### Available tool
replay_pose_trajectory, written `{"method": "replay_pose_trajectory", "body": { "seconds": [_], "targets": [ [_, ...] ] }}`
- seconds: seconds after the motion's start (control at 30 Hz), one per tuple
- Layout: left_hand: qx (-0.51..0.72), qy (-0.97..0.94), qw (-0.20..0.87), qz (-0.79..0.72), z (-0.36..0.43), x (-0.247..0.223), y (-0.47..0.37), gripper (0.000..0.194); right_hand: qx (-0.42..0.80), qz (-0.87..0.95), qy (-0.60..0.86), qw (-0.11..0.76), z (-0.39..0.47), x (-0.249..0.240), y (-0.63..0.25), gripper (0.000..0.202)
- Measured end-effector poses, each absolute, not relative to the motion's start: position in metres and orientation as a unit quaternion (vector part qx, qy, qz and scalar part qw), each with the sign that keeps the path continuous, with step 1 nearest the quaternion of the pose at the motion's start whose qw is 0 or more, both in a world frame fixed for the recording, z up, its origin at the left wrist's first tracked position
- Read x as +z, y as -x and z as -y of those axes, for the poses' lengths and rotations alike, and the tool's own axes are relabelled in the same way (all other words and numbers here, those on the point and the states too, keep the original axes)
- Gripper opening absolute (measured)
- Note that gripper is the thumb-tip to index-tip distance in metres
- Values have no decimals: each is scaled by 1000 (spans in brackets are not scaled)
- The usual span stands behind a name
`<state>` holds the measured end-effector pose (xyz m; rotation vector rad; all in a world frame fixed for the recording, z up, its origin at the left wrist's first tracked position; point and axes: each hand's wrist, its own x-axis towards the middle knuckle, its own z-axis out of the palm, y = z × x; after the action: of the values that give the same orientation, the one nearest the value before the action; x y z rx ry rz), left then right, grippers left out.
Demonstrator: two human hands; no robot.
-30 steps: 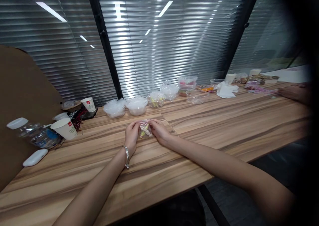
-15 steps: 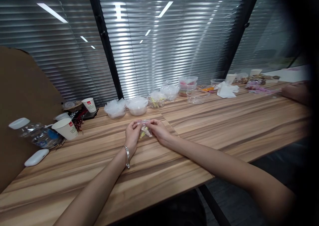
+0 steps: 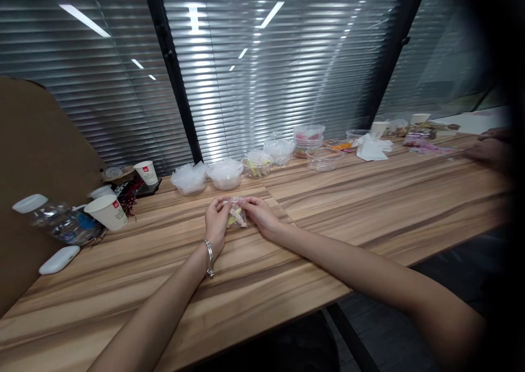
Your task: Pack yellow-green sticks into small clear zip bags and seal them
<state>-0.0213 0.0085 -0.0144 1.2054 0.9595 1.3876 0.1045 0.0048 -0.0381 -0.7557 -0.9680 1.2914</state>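
Note:
Between my two hands is a small clear plastic bag (image 3: pixel 237 216) with yellow and pale pieces inside; what the pieces are is too small to tell. My left hand (image 3: pixel 216 219), with a silver bracelet at the wrist, pinches the bag's top edge from the left. From the other side, my right hand (image 3: pixel 259 214) grips the same top edge between thumb and fingers. The bag hangs just over the wooden table (image 3: pixel 262 273), and I cannot tell whether its bottom touches. Beyond my hands stands a clear bowl (image 3: pixel 257 164) with yellow pieces in it.
White plastic-lined bowls (image 3: pixel 225 174) and stacked clear tubs (image 3: pixel 308 141) line the window side. At left are a paper cup (image 3: pixel 107 212), a plastic bottle (image 3: pixel 65 224) and a white case (image 3: pixel 59 260). Crumpled tissues (image 3: pixel 373 146) lie at right, near another person's hand (image 3: pixel 490 150).
My fingers have shifted slightly along the bag's top edge, and the bag has turned a little. The other person's hand at far right has moved.

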Motion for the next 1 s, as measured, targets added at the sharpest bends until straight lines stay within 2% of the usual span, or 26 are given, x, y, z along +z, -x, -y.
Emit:
{"method": "replay_pose_trajectory", "body": {
  "seconds": [0.77, 1.0],
  "targets": [
    [573, -512, 522, -371, -13, -16, 21, 33, 558, 439, 348, 612, 0, -37, -107, 30],
    [578, -514, 511, -376, -13, -13, 19, 22, 560, 418, 337, 631, -2, -39, -105, 28]
  ]
}}
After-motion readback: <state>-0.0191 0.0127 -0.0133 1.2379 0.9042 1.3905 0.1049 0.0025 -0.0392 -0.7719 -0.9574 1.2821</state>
